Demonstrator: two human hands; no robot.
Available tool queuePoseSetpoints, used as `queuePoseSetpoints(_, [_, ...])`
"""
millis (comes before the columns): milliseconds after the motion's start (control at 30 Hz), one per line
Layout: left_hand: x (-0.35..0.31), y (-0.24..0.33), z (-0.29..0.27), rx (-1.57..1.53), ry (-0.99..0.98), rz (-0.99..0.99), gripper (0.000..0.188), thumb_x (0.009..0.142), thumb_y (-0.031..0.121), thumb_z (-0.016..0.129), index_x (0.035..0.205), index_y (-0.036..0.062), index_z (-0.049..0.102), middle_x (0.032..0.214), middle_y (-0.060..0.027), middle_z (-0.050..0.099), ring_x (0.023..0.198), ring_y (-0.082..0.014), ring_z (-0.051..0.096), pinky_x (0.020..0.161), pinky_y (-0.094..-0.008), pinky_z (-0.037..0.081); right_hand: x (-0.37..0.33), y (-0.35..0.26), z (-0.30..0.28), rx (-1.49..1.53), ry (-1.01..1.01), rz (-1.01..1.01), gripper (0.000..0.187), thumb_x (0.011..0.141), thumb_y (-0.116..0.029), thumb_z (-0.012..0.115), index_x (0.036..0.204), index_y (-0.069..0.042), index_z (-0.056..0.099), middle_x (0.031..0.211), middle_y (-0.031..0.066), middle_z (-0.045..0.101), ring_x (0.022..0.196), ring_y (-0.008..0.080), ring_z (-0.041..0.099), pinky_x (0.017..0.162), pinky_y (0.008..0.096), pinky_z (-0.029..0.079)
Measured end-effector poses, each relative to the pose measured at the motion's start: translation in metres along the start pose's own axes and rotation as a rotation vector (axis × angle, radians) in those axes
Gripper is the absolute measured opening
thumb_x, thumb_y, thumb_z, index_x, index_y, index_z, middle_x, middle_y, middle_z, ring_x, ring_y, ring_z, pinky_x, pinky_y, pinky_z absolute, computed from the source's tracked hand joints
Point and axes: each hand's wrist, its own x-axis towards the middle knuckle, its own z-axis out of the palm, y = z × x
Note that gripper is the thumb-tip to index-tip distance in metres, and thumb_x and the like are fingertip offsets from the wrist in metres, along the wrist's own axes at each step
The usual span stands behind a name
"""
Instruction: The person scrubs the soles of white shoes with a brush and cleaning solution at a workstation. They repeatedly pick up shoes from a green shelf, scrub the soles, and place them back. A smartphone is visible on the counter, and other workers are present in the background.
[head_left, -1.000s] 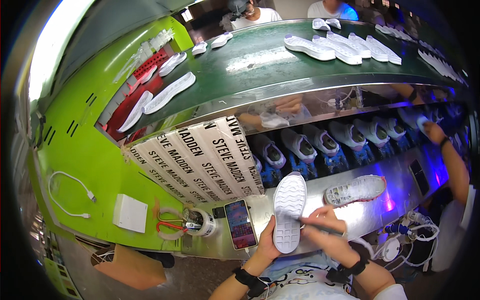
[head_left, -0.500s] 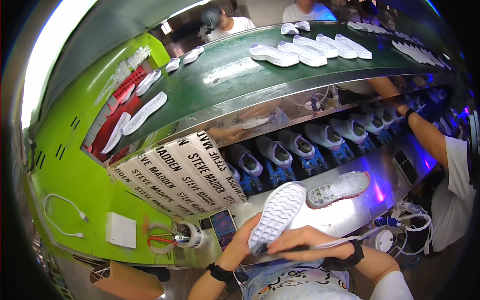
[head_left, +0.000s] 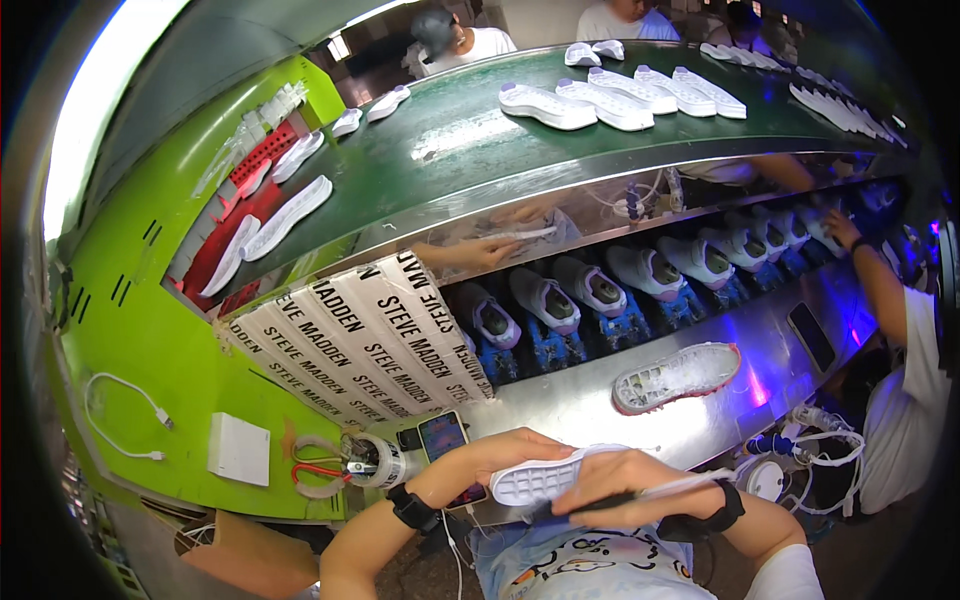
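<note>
Close to my body, a white shoe sole (head_left: 527,484) is tilted over, its tread turned partly toward me. My left hand (head_left: 520,449) is closed around its far edge. My right hand (head_left: 622,488) is closed on a slim dark-handled tool (head_left: 606,503) and held low against the near side of the sole. Motion smears the tool's tip, so I cannot tell its kind. Beyond my right hand, a second sole (head_left: 677,378), pale with a reddish rim, lies on the metal bench (head_left: 545,408).
White shoes stand in a row on a lower dark conveyor (head_left: 520,368). Soles lie on the green belt (head_left: 440,150) above. To the left are a printed panel (head_left: 360,340), a phone (head_left: 440,435) and a tape roll (head_left: 385,468). A co-worker's arm (head_left: 880,285) reaches in at right.
My hands have lowered the sole toward me and tipped it from steep to nearly level. My right hand has moved up along it. The co-worker's hand has reached farther toward the row of shoes.
</note>
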Motion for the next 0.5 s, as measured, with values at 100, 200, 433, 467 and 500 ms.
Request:
queuePoseSetpoints(100, [0.002, 0.001, -0.009, 0.166, 0.019, -0.026, 0.047, 0.095, 0.031, 0.053, 0.125, -0.0059, 0.052, 0.113, -0.0141, 0.062, 0.093, -0.0178, 0.064, 0.076, -0.0282, 0.054, -0.008, -0.006, -0.006, -0.241, -0.051, -0.087, 0.024, 0.076, -0.006, 0.071, 0.1, -0.005, 0.071, 0.098, 0.0096, 0.069, 0.09, 0.023, 0.062, 0.084, 0.0332, 0.049])
queuePoseSetpoints(200, [-0.004, 0.005, -0.015, -0.316, -0.117, 0.063, 0.064, 0.095, 0.048, 0.041, 0.132, -0.0045, 0.044, 0.125, -0.0193, 0.055, 0.108, -0.0276, 0.058, 0.089, -0.0376, 0.049, -0.033, -0.006, -0.025, 0.332, 0.157, 0.208, 0.026, 0.078, -0.005, 0.069, 0.104, -0.005, 0.07, 0.104, 0.0113, 0.066, 0.101, 0.0206, 0.06, 0.087, 0.0307, 0.047])
queuePoseSetpoints(433, [0.019, -0.035, 0.056, -0.939, -0.156, 0.951, 0.062, 0.094, 0.04, 0.033, 0.145, 0.0078, 0.025, 0.147, -0.0181, 0.031, 0.134, -0.037, 0.031, 0.11, -0.0509, 0.025, 0.004, -0.02, 0.002, 0.742, 0.558, 0.546, 0.027, 0.08, -0.008, 0.07, 0.107, -0.004, 0.068, 0.094, 0.0068, 0.068, 0.092, 0.0108, 0.06, 0.084, 0.0255, 0.046])
queuePoseSetpoints(467, [0.028, -0.044, 0.046, -1.045, -0.327, 0.942, 0.061, 0.093, 0.039, 0.034, 0.145, 0.0081, 0.025, 0.147, -0.0181, 0.032, 0.133, -0.0368, 0.032, 0.11, -0.0506, 0.027, 0.01, -0.012, 0.006, 0.53, 0.695, 0.453, 0.027, 0.079, -0.009, 0.071, 0.105, -0.004, 0.069, 0.09, 0.0073, 0.067, 0.088, 0.0121, 0.06, 0.083, 0.0265, 0.046])
queuePoseSetpoints(500, [0.033, -0.053, 0.04, -1.156, -0.493, 0.933, 0.061, 0.093, 0.038, 0.034, 0.145, 0.0083, 0.025, 0.146, -0.018, 0.032, 0.133, -0.0366, 0.034, 0.109, -0.0503, 0.029, 0.015, -0.005, 0.009, 0.318, 0.81, 0.363, 0.026, 0.077, -0.009, 0.071, 0.103, -0.005, 0.07, 0.086, 0.0077, 0.067, 0.084, 0.0135, 0.061, 0.081, 0.0275, 0.046])
